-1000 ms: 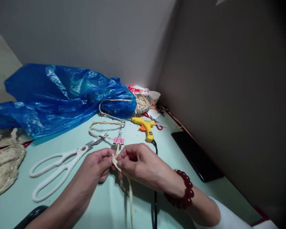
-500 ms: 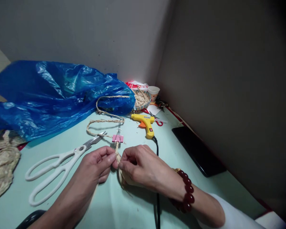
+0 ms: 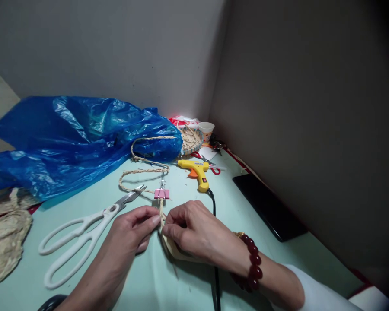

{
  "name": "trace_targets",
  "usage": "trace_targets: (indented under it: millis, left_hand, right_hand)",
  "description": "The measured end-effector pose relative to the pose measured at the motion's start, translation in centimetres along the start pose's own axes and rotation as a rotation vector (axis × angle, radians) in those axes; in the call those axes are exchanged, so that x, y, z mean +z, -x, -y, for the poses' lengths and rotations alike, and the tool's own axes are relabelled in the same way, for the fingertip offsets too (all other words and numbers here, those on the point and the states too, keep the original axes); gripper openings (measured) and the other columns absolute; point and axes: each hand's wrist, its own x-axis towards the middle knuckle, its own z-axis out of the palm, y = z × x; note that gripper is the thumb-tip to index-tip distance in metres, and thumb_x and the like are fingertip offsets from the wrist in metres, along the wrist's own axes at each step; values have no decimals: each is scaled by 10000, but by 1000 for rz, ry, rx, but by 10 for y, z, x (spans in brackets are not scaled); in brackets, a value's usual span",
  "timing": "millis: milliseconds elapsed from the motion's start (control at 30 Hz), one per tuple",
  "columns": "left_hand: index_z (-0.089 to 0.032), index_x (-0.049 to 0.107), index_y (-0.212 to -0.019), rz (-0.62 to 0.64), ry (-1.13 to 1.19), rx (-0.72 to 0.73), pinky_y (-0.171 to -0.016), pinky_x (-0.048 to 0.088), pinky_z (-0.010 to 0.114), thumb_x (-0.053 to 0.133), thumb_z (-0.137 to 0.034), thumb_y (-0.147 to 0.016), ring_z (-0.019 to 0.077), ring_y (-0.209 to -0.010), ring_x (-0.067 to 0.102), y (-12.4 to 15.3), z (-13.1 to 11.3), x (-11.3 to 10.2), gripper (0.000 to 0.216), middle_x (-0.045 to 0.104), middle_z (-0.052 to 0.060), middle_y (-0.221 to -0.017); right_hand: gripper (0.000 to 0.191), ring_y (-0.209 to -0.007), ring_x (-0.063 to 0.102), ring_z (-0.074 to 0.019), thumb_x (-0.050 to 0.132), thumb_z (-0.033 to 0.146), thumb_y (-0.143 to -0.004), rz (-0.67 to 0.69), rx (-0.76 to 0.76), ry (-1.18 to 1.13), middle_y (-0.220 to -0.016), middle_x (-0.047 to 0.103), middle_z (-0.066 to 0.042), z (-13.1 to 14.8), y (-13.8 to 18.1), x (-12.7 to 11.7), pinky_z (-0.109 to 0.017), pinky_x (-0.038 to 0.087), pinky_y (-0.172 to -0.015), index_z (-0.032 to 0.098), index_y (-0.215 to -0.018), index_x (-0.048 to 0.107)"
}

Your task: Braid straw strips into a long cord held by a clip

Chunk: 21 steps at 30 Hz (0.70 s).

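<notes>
My left hand and my right hand meet at the middle of the pale green table, both pinched on the near end of a tan straw braid. A pink binder clip clamps the braid just beyond my fingers. From the clip the braid loops away over the table toward the blue bag. A loose strip of straw lies under my right palm. A dark red bead bracelet is on my right wrist.
Large white-handled scissors lie left of my hands. A yellow glue gun with a black cord lies behind them. A crumpled blue plastic bag, a woven tray, a paper cup, a black phone and straw husks ring the table.
The long straw strip that hung toward me from my fingers has been drawn in under my right hand. My fingertips have closed tighter on the braid end below the clip.
</notes>
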Motion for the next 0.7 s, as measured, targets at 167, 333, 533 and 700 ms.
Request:
trace_targets:
  millis: [167, 333, 533, 700]
  left_hand:
    - [-164, 614, -785, 18, -11, 4, -463, 96, 217, 714, -415, -718, 42, -464, 202, 3, -2, 0, 278, 406, -74, -562]
    - [-156, 616, -800, 30, 48, -31, -445, 102, 192, 756, -372, -661, 30, -447, 199, 5, -5, 2, 292, 413, -85, -539]
    - [-150, 631, -810, -17, 84, -18, -448, 173, 169, 781, -304, -640, 33, -464, 310, 8, -7, 4, 275, 497, -65, -577]
    - [-146, 645, -759, -5, 98, 34, -427, 122, 187, 769, -329, -673, 22, -447, 215, 8, -6, 4, 237, 456, -81, -550]
  right_hand:
    - [326, -488, 314, -75, 496, 256, -851, 25, -19, -39, -489, 373, 48, -3, -1, 1, -240, 220, -478, 168, -546, 419]
    - [228, -544, 368, -78, 513, 210, -846, 67, -93, -115, -548, 411, 53, 1, 0, -6, -221, 262, -527, 168, -623, 482]
    - [288, -526, 372, -75, 518, 245, -849, 89, -5, -151, -530, 450, 42, 0, -1, -5, -223, 255, -513, 157, -578, 476]
    - [387, -483, 346, -77, 502, 303, -864, 9, 37, -24, -474, 434, 27, 0, -1, -1, -254, 210, -484, 160, -512, 429]
